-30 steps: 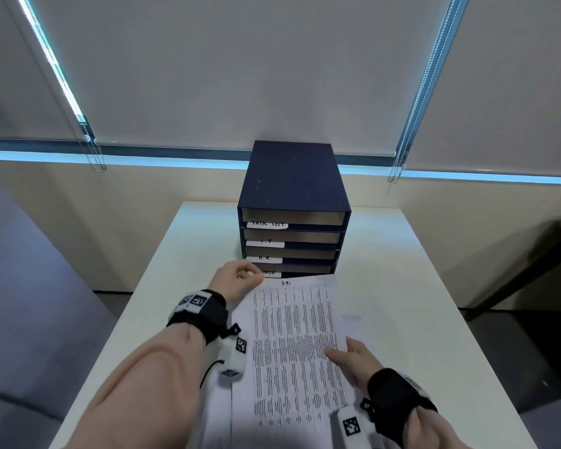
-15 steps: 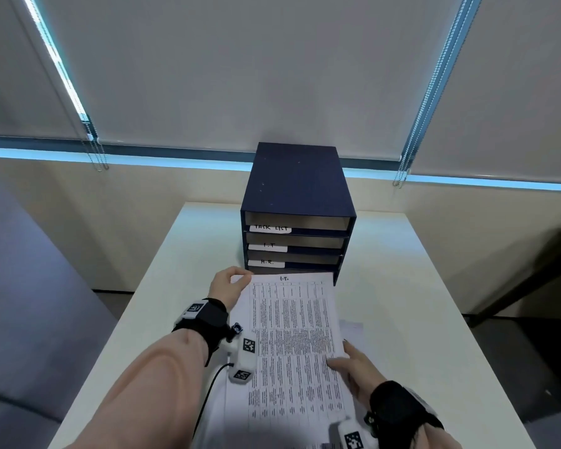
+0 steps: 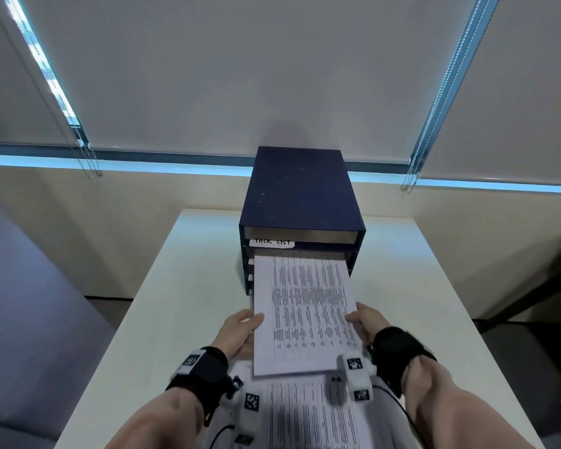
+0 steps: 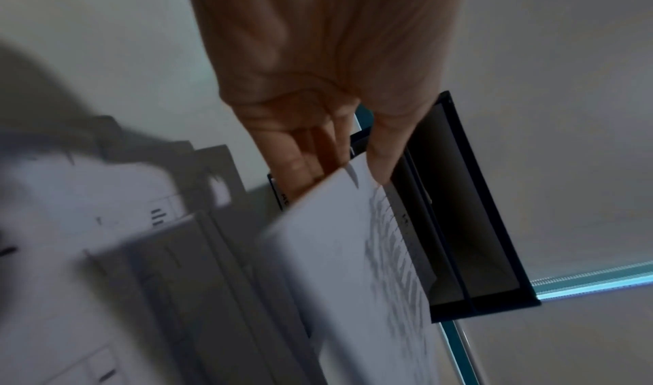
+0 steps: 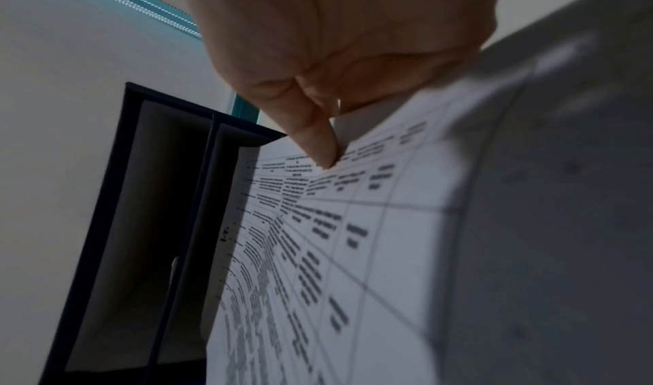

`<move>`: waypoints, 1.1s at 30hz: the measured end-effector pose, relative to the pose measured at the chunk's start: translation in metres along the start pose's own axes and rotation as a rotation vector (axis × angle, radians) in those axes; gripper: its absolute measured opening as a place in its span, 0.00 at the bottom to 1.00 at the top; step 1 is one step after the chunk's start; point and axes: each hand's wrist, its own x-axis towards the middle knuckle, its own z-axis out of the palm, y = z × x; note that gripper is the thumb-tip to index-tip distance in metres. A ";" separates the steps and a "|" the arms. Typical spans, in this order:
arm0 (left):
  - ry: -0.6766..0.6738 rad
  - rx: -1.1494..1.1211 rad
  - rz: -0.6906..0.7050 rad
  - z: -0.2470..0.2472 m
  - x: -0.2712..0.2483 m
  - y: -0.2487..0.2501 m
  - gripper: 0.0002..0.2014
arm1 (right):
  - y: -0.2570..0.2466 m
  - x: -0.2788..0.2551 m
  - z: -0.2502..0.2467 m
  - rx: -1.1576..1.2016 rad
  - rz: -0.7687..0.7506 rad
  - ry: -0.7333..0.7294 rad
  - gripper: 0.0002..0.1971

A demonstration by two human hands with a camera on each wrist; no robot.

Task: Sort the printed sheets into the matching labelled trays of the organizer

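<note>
My head view is evenly lit but dim and bluish, with cold daylight leaking through bright strips beside the pale roller blinds [image 3: 272,69], whose straight edges splay outward with lens distortion. Both wrist views are darker, and the white printed sheet [image 4: 353,251] smears with motion blur under heavy shadow.

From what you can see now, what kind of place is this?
Probably an office. A dark blue paper organizer with labelled trays stands on a plain white table, printed sheets are being filed by hand, and roller blinds cover the windows behind.
</note>
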 end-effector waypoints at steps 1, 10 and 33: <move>-0.039 -0.014 -0.014 0.000 0.001 0.000 0.18 | -0.009 0.016 0.000 0.000 -0.013 0.021 0.21; 0.107 -0.135 0.021 0.015 0.047 0.005 0.15 | -0.018 0.030 -0.005 0.033 0.077 -0.074 0.05; -0.251 0.997 0.169 0.013 0.003 -0.018 0.06 | 0.070 -0.005 0.000 -0.116 -0.027 0.032 0.08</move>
